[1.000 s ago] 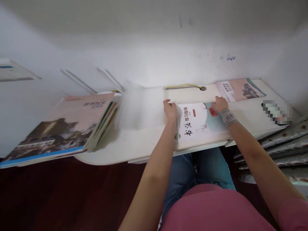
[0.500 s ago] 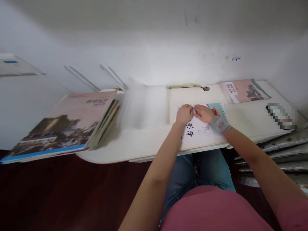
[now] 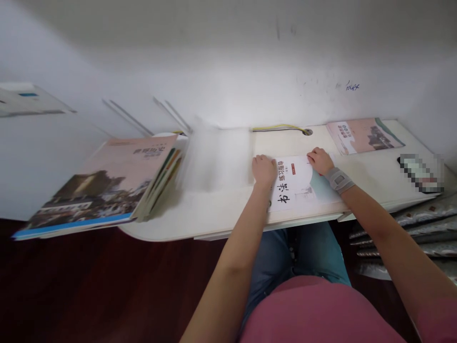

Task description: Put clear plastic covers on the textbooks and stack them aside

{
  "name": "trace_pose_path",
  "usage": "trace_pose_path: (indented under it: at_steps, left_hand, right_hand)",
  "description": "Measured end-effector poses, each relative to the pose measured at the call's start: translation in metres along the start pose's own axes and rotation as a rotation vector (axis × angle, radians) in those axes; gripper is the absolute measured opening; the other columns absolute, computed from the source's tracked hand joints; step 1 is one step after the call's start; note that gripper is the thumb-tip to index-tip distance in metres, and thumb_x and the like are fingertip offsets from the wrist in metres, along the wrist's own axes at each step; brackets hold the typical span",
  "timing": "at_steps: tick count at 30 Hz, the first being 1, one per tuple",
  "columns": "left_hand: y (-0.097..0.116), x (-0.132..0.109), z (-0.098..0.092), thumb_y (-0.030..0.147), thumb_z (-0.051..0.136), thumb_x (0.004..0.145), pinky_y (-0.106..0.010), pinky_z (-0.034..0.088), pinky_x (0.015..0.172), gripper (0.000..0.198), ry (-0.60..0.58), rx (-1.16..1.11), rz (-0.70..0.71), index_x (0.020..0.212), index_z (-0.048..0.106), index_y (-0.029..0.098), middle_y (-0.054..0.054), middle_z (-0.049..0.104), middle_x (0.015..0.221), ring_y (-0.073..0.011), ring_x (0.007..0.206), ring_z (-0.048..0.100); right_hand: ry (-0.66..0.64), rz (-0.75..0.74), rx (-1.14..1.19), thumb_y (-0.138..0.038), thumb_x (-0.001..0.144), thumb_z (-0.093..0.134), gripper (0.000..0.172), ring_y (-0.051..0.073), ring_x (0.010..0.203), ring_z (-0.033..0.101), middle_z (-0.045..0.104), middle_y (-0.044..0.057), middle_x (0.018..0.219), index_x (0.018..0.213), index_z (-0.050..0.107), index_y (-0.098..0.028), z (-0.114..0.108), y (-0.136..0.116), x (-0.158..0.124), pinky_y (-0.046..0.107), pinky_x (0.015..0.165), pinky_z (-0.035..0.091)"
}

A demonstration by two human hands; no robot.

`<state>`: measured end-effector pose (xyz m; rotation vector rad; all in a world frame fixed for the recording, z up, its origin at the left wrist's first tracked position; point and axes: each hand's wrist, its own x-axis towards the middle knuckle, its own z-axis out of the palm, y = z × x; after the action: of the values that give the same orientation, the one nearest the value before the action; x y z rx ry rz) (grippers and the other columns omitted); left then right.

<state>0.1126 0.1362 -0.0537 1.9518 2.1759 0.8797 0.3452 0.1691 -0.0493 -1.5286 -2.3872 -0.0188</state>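
I am reading 书法 练习指导 on the white-and-green booklet (image 3: 303, 188), which is lying on the desk (image 3: 210, 216) between the hands. The left hand (image 3: 264, 170) is touching its upper left, the right hand (image 3: 321, 161) its upper right, both with fingers bending; whether they are gripping, I cannot tell. Blue handwriting (image 3: 352, 86) is marking the wall (image 3: 250, 85)

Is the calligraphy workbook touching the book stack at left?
Apart: the head view shows white desk between the calligraphy workbook and the book stack.
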Motion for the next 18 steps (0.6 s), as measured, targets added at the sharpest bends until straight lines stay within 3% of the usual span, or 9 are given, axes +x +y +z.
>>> trace_pose_path:
  at_steps: [6, 10, 13, 18]
  left_hand:
    - [-0.008, 0.000, -0.012, 0.020, 0.048, 0.084, -0.042, 0.040, 0.096, 0.050, 0.066, -0.379, -0.241, 0.133, 0.039, 0.013, -0.018, 0.061, 0.110, -0.0283, 0.109, 0.056]
    - [-0.013, 0.004, -0.020, 0.027, 0.055, 0.080, -0.037, 0.044, 0.091, 0.059, 0.083, -0.547, -0.345, 0.136, 0.038, 0.018, -0.010, 0.062, 0.102, -0.0226, 0.095, 0.060]
    - [-0.018, 0.014, -0.028, 0.023, 0.063, 0.072, -0.035, 0.047, 0.084, 0.062, -0.018, -0.602, -0.276, 0.132, 0.048, 0.019, -0.003, 0.059, 0.081, -0.0190, 0.080, 0.059]
    - [-0.030, 0.036, -0.047, 0.020, 0.070, 0.061, -0.029, 0.047, 0.064, 0.047, -0.310, -0.807, -0.175, 0.108, 0.067, 0.020, 0.007, 0.042, 0.055, -0.0103, 0.053, 0.048]
  right_hand:
    - [0.016, 0.000, -0.010, -0.026, 0.092, 0.038, 0.034, 0.025, 0.095, 0.050, 0.060, 0.013, 0.102, 0.104, 0.069, -0.017, 0.001, -0.001, 0.000, 0.037, 0.087, 0.039]
    - [0.021, -0.001, -0.001, -0.027, 0.093, 0.038, 0.035, 0.025, 0.095, 0.051, 0.060, 0.013, 0.103, 0.104, 0.069, -0.016, 0.001, 0.000, 0.000, 0.036, 0.087, 0.038]
    - [0.022, -0.002, 0.016, -0.028, 0.093, 0.038, 0.035, 0.024, 0.098, 0.052, 0.062, 0.014, 0.107, 0.107, 0.068, -0.015, 0.002, 0.000, -0.001, 0.036, 0.088, 0.037]
    - [0.032, -0.006, 0.048, -0.032, 0.093, 0.039, 0.036, 0.024, 0.105, 0.052, 0.062, 0.012, 0.114, 0.115, 0.063, -0.015, -0.002, 0.000, -0.001, 0.036, 0.093, 0.034]
